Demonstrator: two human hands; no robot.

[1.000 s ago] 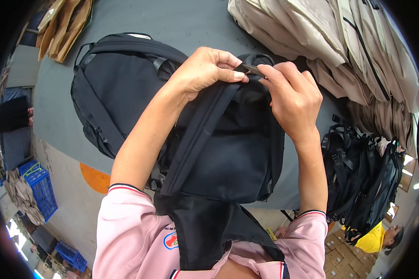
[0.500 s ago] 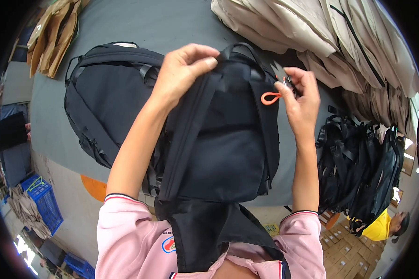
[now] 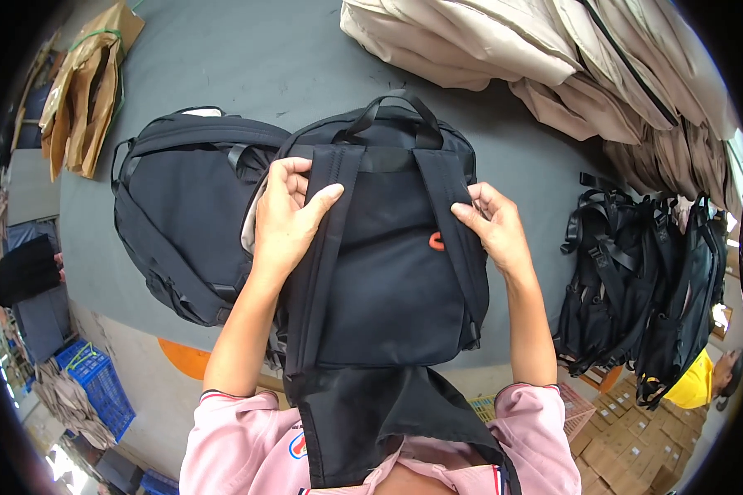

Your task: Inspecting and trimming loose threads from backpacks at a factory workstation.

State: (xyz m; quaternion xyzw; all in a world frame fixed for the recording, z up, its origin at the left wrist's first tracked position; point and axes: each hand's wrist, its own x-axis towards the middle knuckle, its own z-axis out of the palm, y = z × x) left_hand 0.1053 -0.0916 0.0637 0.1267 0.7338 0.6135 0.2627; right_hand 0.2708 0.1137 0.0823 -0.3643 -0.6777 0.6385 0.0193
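Note:
A black backpack [image 3: 388,272] lies on the grey table before me, its back panel with two shoulder straps facing up. My left hand [image 3: 287,210] pinches the left shoulder strap [image 3: 332,216] near its upper end, thumb on top. My right hand [image 3: 494,224] grips the right shoulder strap [image 3: 447,202] by its outer edge. An orange loop [image 3: 437,240] peeks out from under that strap; the snips it belongs to are hidden behind the strap and my fingers. A second black backpack [image 3: 194,198] lies against the first one on the left.
Beige bags [image 3: 487,45] are heaped at the far right. Several black backpacks [image 3: 611,280] hang or stand at the right table edge. Brown paper [image 3: 87,99] sits at the far left. A blue crate [image 3: 99,388] is on the floor at left; a person in yellow [image 3: 692,381] is at lower right.
My left hand has come down from the top handle to the left strap. My right hand has lowered from beside the bag onto the right strap, and the snips have gone out of sight.

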